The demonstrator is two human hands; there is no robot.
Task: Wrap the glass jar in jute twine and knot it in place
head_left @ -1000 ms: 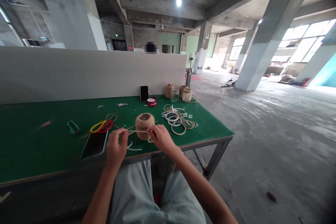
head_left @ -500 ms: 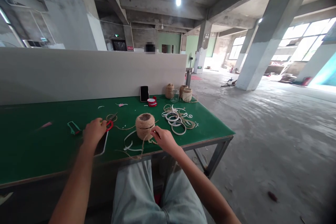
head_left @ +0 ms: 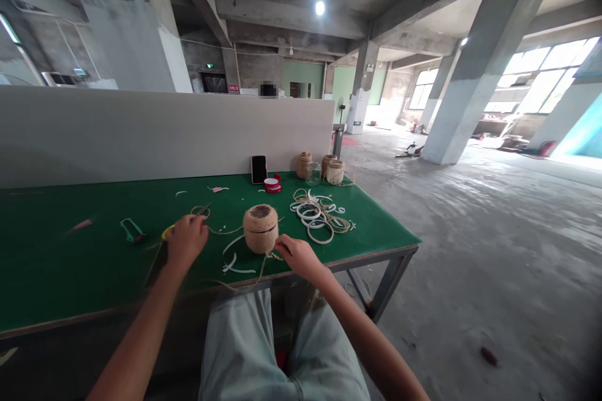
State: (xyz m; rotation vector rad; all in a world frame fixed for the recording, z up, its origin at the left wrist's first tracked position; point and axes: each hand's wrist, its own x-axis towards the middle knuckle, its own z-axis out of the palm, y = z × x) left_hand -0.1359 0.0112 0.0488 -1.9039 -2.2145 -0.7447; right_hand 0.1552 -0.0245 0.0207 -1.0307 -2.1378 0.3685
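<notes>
A jar wrapped in jute twine point(head_left: 261, 229) stands upright near the table's front edge. At its lower right side, my right hand point(head_left: 297, 254) pinches the loose jute twine point(head_left: 261, 269), whose tail hangs toward the edge. My left hand point(head_left: 188, 239) lies left of the jar with its fingers curled over red-handled scissors point(head_left: 205, 208). The blade tips and a little red show; most of the handle is hidden under the hand. A yellow loop point(head_left: 167, 232) shows behind that hand. A flat dark object point(head_left: 157, 262) lies partly hidden by my left forearm.
White rings point(head_left: 320, 232) and twine scraps lie right of the jar. Several jars point(head_left: 335, 171) stand at the back right, near red tape rolls point(head_left: 272, 185) and a phone point(head_left: 259, 170). A green tool point(head_left: 130, 230) lies left. A pale partition point(head_left: 164, 135) rises behind the green table point(head_left: 94, 282).
My left hand has moved right, over the scissors' red handle, uncovering the yellow loop. My right hand has shifted slightly down and right with the twine. The wrapped jar stays in place.
</notes>
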